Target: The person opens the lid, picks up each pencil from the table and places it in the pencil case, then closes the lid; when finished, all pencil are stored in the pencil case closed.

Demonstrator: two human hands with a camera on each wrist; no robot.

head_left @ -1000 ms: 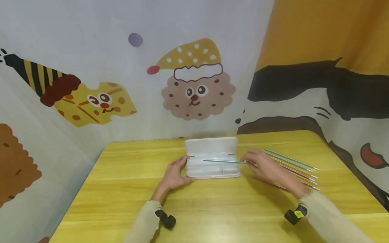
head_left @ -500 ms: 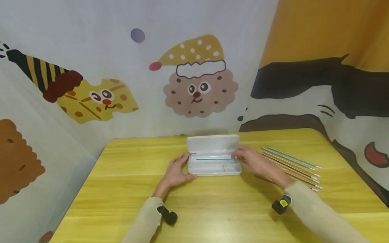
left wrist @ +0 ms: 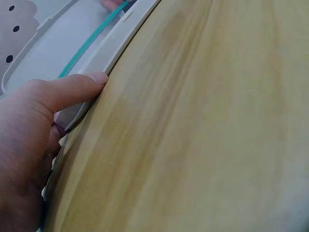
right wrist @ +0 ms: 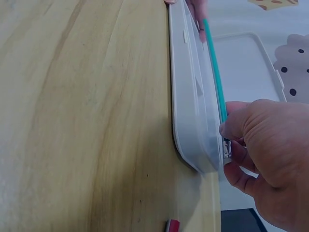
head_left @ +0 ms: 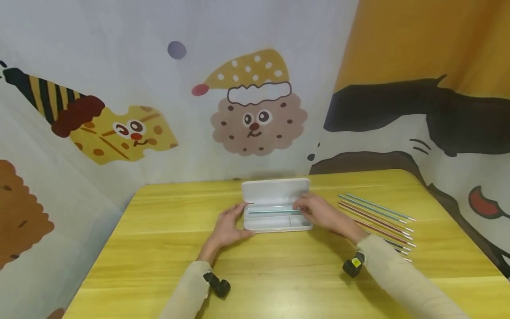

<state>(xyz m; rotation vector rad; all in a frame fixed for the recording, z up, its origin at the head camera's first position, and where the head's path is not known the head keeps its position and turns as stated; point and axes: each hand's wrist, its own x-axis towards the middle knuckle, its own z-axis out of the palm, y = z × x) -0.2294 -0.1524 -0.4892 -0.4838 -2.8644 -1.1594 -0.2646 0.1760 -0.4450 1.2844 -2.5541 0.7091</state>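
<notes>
A white pencil case (head_left: 275, 192) lies on the table with its lid raised at the back. My left hand (head_left: 228, 227) grips its left end, the thumb (left wrist: 84, 89) against the front wall and the other fingers round the end. In my right hand (head_left: 322, 214) a teal pencil (head_left: 271, 212) is pinched near its eraser end, as the right wrist view shows. The pencil (right wrist: 216, 72) lies lengthwise over the long rear compartment; whether it touches the bottom I cannot tell. A divider (head_left: 290, 222) splits the front part of the case.
Several pencils, teal, red and dark, lie slanted on the wooden table (head_left: 279, 274) right of the case. The nearest of them are partly under my right forearm. One red pencil end (right wrist: 172, 225) shows near the case's corner. A patterned cloth (head_left: 255, 124) hangs behind the table.
My right hand has moved left with the teal pencil, bringing it from above the case's right side to lengthwise in line with the rear compartment. My left hand keeps its grip on the case.
</notes>
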